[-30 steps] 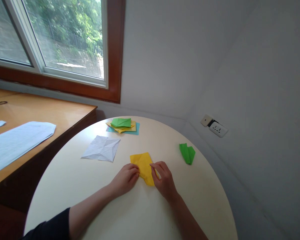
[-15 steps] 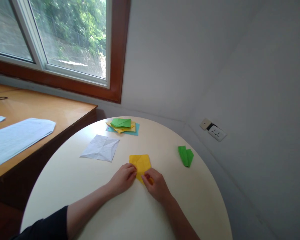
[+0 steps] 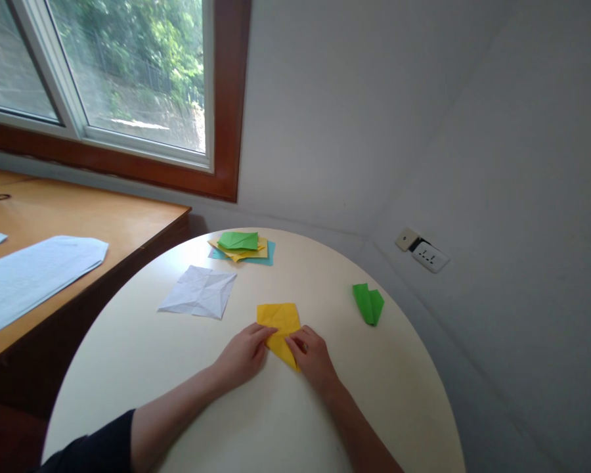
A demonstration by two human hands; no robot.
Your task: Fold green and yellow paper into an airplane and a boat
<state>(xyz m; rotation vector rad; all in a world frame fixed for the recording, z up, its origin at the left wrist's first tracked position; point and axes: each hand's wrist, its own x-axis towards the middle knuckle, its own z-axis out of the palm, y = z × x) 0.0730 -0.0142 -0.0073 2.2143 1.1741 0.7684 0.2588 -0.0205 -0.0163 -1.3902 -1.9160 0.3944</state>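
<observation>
Home study corner: window, wooden desk

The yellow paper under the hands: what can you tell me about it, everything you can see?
The yellow paper is a thin, matte sheet, partly folded, with a squared far end and a near end narrowing to a point. It lies flat on the round cream table, nearer the person than the creased white sheet. The left hand presses its left edge and the right hand its near right side, fingertips resting on the paper. A faint crease runs along its middle.
</observation>
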